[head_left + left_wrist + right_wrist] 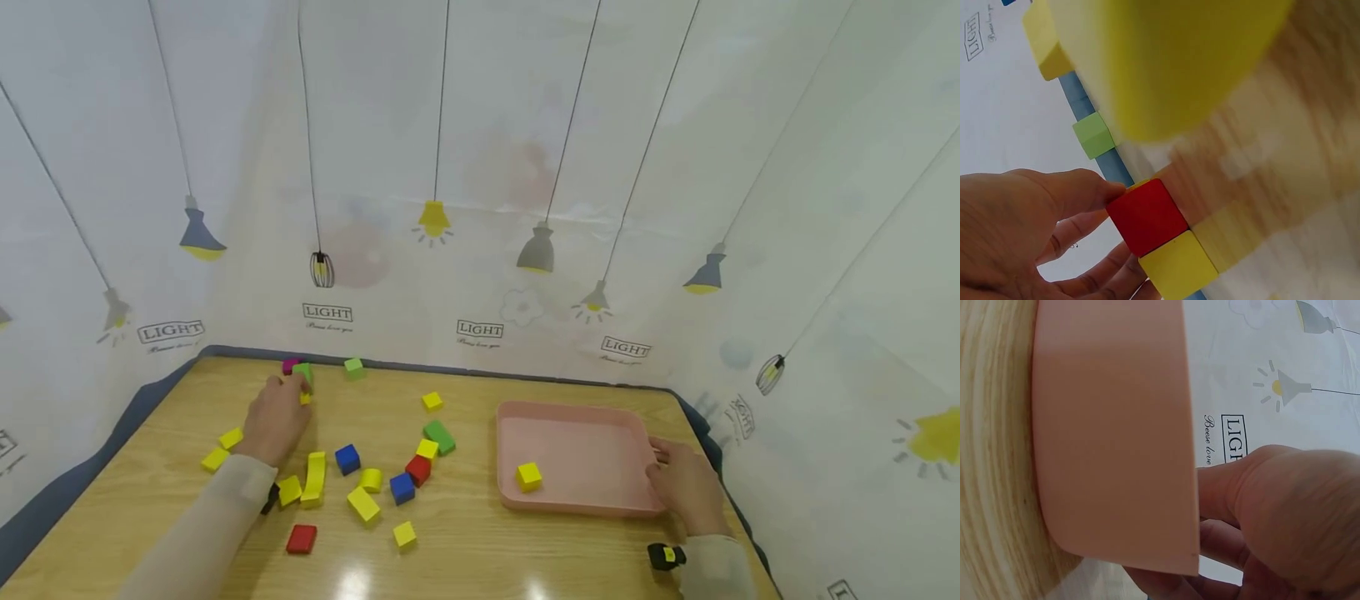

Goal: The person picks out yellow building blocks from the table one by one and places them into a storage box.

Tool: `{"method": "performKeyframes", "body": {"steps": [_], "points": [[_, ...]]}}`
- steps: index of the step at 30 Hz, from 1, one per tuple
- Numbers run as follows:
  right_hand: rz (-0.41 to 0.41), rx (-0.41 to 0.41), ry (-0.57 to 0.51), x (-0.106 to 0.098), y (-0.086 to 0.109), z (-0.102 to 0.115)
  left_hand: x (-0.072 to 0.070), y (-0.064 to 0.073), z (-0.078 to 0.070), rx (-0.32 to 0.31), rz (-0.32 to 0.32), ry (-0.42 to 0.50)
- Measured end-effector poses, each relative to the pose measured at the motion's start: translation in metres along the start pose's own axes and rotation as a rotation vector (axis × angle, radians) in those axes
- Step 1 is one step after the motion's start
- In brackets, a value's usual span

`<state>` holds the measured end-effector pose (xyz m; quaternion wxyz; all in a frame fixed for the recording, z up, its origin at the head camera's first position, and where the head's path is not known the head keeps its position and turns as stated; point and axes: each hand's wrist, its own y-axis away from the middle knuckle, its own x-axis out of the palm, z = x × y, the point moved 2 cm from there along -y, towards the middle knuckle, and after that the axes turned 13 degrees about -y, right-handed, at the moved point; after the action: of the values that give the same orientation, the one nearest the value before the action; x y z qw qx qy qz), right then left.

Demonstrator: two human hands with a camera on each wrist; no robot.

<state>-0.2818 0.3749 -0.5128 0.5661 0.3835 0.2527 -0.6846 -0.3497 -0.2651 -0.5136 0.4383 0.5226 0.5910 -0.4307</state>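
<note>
In the head view, my left hand (276, 421) reaches over the back left of the table, fingers bent down among wooden blocks. A green block (302, 372) and a purple block (291, 365) are just beyond its fingertips. The left wrist view has the thumb at the corner of a red block (1149, 217); a yellow block (1179, 265) adjoins it. Other fingers pass behind these blocks, so a firm hold cannot be told. On the right, my right hand (686, 483) grips the side rim of a pink tray (577, 502). A yellow block (528, 477) sits inside the tray.
More blocks lie scattered left of the tray, among them a blue block (347, 459), a yellow curved block (313, 479) and a red block (302, 539). A light green block (354, 369) is near the table's back edge. Behind stands a lamp-printed backdrop (480, 275).
</note>
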Motion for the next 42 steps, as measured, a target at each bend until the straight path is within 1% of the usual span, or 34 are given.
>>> {"method": "performKeyframes", "body": {"steps": [2,6,9,13,16,20,27,30,35,38,42], "points": [[-0.005,-0.01,0.005,0.001,-0.002,0.001,-0.001,0.001,0.001,0.002,-0.012,0.0],[-0.004,0.006,0.01,0.0,-0.002,0.003,-0.002,0.003,0.0,0.016,-0.052,-0.007],[0.002,0.023,0.008,0.0,-0.001,0.003,-0.003,0.005,-0.002,0.031,-0.097,-0.018],[0.0,0.02,0.004,0.0,0.001,0.003,-0.005,0.008,-0.006,0.048,-0.171,-0.027],[0.0,0.018,0.007,0.002,0.001,0.003,-0.008,0.012,-0.01,0.057,-0.198,-0.018],[0.004,0.013,0.011,0.003,0.0,0.001,-0.012,0.018,-0.016,0.066,-0.189,0.008],[-0.005,0.007,0.007,0.001,0.0,0.001,-0.021,0.03,-0.033,0.098,-0.167,0.053],[-0.003,0.018,0.016,0.0,0.0,0.002,-0.022,0.033,-0.042,0.114,-0.155,0.069],[0.001,0.024,0.018,0.0,0.0,0.002,-0.022,0.038,-0.061,0.138,-0.138,0.07],[0.0,0.02,0.016,0.0,0.0,0.003,-0.021,0.04,-0.075,0.177,-0.15,0.076],[0.003,0.015,0.017,0.0,0.001,0.003,-0.018,0.044,-0.097,0.232,-0.181,0.073]]}}
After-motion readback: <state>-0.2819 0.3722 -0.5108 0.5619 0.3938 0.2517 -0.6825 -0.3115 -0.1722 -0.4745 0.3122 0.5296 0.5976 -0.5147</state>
